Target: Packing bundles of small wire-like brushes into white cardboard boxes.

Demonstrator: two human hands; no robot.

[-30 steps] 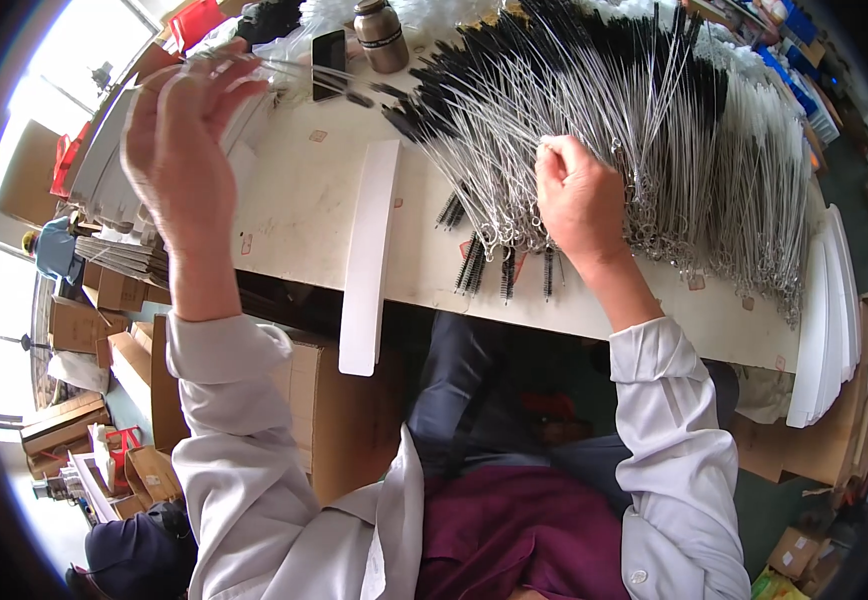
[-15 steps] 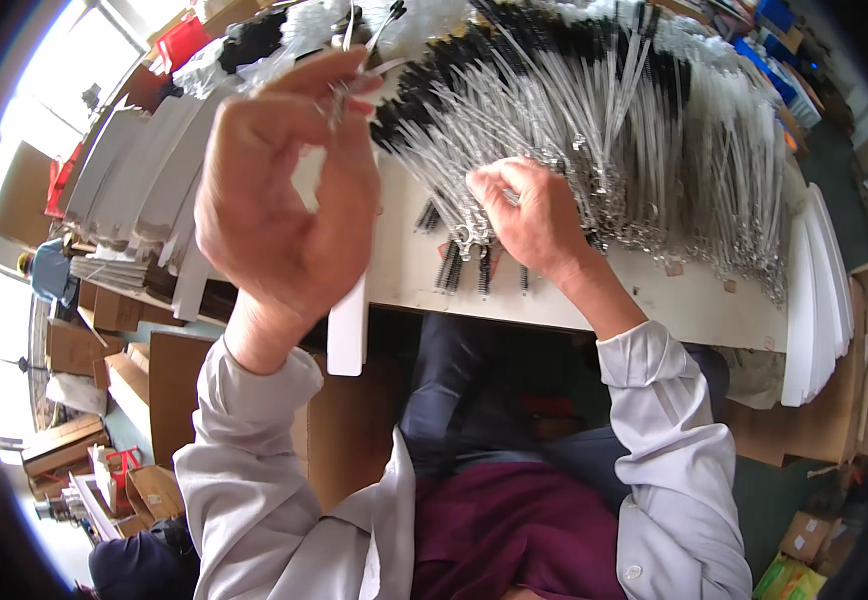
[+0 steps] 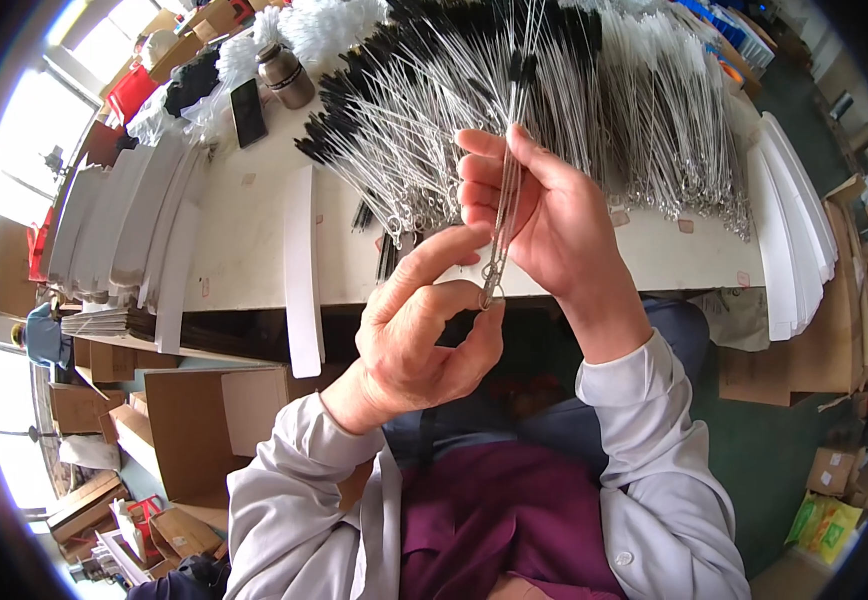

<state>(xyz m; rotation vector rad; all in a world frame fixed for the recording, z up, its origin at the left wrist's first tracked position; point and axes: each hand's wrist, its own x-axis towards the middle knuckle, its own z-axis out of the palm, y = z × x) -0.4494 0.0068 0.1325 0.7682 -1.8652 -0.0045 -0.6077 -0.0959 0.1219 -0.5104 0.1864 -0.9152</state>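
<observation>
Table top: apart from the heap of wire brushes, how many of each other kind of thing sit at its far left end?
Metal flask: 1
Phone: 1
Loose white card strip: 1
Total: 3
The wire brushes are too many to count.

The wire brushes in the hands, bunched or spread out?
Bunched: the wire brushes run side by side through the right hand, left hand pinching their looped ends.

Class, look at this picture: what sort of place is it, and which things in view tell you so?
Probably a small workshop for assembling or packing by hand. Both hands, the left hand and right hand, hold thin wire brushes, hundreds more cover the worktable, and cardboard boxes stand below.
</observation>
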